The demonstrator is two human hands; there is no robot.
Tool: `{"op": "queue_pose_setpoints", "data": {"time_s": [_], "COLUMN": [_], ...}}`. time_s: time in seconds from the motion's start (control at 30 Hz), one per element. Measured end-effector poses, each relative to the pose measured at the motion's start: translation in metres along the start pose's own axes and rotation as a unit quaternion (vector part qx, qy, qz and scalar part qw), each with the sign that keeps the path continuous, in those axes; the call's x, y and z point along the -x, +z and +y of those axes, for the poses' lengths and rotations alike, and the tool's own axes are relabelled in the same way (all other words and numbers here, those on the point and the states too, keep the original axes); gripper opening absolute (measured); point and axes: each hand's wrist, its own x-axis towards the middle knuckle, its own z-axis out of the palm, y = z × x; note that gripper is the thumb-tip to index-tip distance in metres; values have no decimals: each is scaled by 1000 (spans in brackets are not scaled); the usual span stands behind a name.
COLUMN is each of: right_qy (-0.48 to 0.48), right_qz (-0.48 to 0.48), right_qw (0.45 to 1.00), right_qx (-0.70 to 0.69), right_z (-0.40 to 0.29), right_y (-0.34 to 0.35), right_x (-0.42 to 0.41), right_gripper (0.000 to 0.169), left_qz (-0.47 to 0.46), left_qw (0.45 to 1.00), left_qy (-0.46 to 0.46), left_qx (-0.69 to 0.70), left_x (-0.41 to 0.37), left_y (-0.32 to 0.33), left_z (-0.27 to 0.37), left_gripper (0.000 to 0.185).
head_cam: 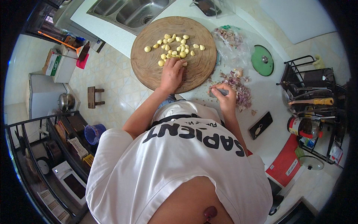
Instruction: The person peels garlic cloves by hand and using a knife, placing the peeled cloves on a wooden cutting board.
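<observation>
Peeled garlic cloves [167, 47] lie scattered over the upper half of a round wooden chopping board [142, 70]. My left hand [172, 73] rests palm down on the board's near part, fingertips against the lowest cloves. One clove [184, 64] is at its index fingertip; whether the fingers grip it is hidden. Off the board's lower right, over the counter, my right hand [226, 98] holds a small, flat grey blade-like tool [220, 93], thumb laid along it. Beside that hand is a heap of purple garlic skins [242, 93].
A clear plastic bag [233, 47] with garlic sits right of the board, near a green pot lid [262, 60]. A phone [260, 125] lies on the counter before a black utensil rack [310, 81]. Beyond the board is a steel sink [137, 14]; a wooden stool [93, 97] stands left.
</observation>
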Motion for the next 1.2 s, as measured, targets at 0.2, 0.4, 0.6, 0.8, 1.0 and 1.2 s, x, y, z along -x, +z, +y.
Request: {"op": "queue_pose_setpoints", "data": {"time_s": [0.2, 0.4, 0.6, 0.8, 1.0, 1.2], "right_qy": [-3, 5, 5, 6, 9, 4], "right_qz": [-5, -8, -11, -15, -16, -9], "right_qw": [1000, 1000, 1000, 1000, 1000, 1000], "right_qx": [-5, 0, 5, 19, -20, -2], "right_z": [5, 1, 6, 3, 1, 7], "right_y": [0, 1, 0, 1, 2, 0], "right_x": [-1, 0, -1, -1, 0, 2], "right_gripper": [5, 6, 8, 7, 7, 7], "left_qz": [14, 16, 16, 24, -31, -127], "left_qw": [992, 995, 997, 992, 997, 987], "left_qy": [-69, -76, -69, -117, -6, -22], "left_qx": [-101, -69, -24, 28, -69, -99], "left_x": [-2, 3, 7, -4, -20, -37], "left_y": [-14, -22, -31, -30, -25, -28], "left_z": [-20, -31, -33, -45, -69, -67], "left_gripper": [32, 30, 25, 25, 29, 28]}}
